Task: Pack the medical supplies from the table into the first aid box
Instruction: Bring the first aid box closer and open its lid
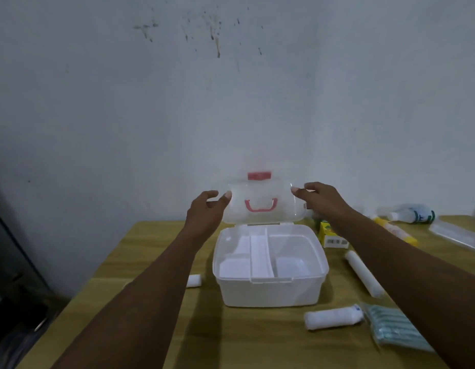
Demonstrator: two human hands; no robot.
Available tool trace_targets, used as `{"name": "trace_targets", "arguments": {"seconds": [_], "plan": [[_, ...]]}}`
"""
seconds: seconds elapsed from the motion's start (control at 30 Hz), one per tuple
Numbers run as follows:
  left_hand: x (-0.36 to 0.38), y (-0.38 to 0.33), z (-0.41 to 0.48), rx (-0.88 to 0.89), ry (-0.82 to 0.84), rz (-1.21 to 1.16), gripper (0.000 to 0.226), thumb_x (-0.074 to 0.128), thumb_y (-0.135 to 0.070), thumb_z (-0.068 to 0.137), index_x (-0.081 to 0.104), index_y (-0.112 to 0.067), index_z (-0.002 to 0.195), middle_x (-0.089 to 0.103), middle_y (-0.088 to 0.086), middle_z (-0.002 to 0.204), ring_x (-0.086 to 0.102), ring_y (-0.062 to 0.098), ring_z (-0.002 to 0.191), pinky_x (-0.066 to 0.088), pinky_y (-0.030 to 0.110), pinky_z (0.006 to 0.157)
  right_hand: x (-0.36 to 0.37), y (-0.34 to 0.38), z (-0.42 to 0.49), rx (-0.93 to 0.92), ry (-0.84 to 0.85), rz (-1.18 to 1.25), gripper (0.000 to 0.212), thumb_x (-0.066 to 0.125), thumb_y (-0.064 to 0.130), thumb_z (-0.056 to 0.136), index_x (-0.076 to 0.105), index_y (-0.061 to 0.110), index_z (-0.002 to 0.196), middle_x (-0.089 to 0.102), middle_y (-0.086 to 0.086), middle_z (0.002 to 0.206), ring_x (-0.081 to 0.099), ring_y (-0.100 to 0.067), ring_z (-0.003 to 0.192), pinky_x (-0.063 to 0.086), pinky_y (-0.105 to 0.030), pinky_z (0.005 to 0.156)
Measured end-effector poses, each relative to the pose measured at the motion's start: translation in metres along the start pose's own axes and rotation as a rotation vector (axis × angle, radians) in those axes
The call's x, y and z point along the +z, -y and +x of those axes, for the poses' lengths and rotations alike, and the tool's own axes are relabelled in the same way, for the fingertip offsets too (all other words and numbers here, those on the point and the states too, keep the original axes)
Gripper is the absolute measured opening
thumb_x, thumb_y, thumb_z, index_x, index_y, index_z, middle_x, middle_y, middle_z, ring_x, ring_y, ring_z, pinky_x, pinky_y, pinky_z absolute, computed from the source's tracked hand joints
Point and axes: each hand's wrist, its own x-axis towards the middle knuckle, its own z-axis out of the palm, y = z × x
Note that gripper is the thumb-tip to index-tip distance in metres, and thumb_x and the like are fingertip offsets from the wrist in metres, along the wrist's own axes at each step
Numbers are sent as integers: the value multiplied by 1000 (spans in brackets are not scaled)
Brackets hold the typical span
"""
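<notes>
While your left grip (204,209) and right grip (321,201) pinch the clear plastic lid (260,193) upright, the white plastic box (268,294) below them looks empty; nothing is packed yet.

Wooden table (151,249): open box (268,292) centre; small roll (194,280) left; bandage roll (333,317), carton (328,234), bottle (412,213), teal packet (396,327) right.

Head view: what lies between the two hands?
The raised clear lid, gripped at its side edges by the left hand and right hand; the head view shows it.
</notes>
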Motion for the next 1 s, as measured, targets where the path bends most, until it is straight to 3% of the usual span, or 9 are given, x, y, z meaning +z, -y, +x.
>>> {"name": "trace_targets", "arguments": {"seconds": [0.2, 0.3, 0.37, 0.47, 0.53, 0.67, 0.77, 0.9, 1.0], "plan": [[17, 27, -2, -48, 44, -30, 63, 64, -60, 86, 59, -20, 134, 62, 4, 126, 63, 23, 108, 52, 41, 95, 14, -40, -4, 58, 1, -34, 64, 71, 50, 82, 60, 12, 133, 61, -8, 129, 62, -25, 112, 52, -36, 85], [20, 32, -7, -40, 53, -26, 60, 63, -54, 91, 58, -16, 138, 61, 5, 132, 56, 16, 108, 42, 30, 87, 18, -52, -10, 52, 21, -14, 52, 71, 50, 81, 72, 7, 110, 70, -15, 117, 67, -22, 98, 54, -44, 90], [19, 30, -12, -37, 61, -28, 60, 61, -52, 93, 57, -16, 140, 58, 6, 141, 53, 14, 110, 38, 29, 88, 18, -52, -14, 55, 34, 13, 59, 70, 54, 79, 71, 6, 114, 68, -14, 123, 66, -25, 106, 52, -46, 98], [16, 24, -21, -46, 84, -15, 63, 59, -54, 93, 52, -17, 144, 52, 6, 148, 49, 13, 112, 38, 31, 91, 16, -43, -24, 46, 36, -7, 71, 67, 56, 82, 57, 12, 137, 55, -4, 140, 55, -23, 125, 44, -33, 99], [13, 22, -29, -45, 83, -11, 64, 58, -55, 93, 51, -18, 145, 50, 6, 150, 48, 14, 112, 38, 31, 92, 15, -41, -32, 22, 11, -36, 66, 66, 53, 85, 55, 13, 137, 57, -6, 137, 56, -22, 122, 45, -32, 96], [6, 24, -52, -62, 60, -6, 64, 59, -55, 93, 48, -19, 145, 48, 7, 150, 52, 20, 115, 47, 42, 101, 14, -42, -65, -34, -77, -102, 54, 65, 46, 88, 57, 15, 132, 61, -8, 132, 57, -21, 120, 45, -38, 103], [3, 31, -71, -72, 32, -21, 61, 60, -50, 94, 48, -19, 146, 51, 9, 148, 54, 27, 122, 48, 51, 104, 17, -44, -90, -104, -124, -213, 47, 60, 36, 93, 56, 11, 133, 59, -8, 135, 54, -23, 125, 39, -30, 100], [7, 41, -91, -65, 40, -15, 49, 54, -42, 99, 52, -20, 143, 56, 6, 143, 56, 29, 121, 50, 53, 102, 24, -46, -111, -102, -103, -208, 52, 53, 34, 98, 45, 14, 145, 46, -5, 151, 42, -22, 138, 32, -30, 105], [11, 44, -94, -72, 3, -29, 43, 45, -38, 103, 55, -21, 141, 57, 7, 143, 55, 31, 125, 47, 55, 104, 25, -46, -115, -97, -114, -196, 52, 51, 35, 99, 44, 15, 146, 45, -3, 152, 40, -22, 139, 32, -31, 106]]}}
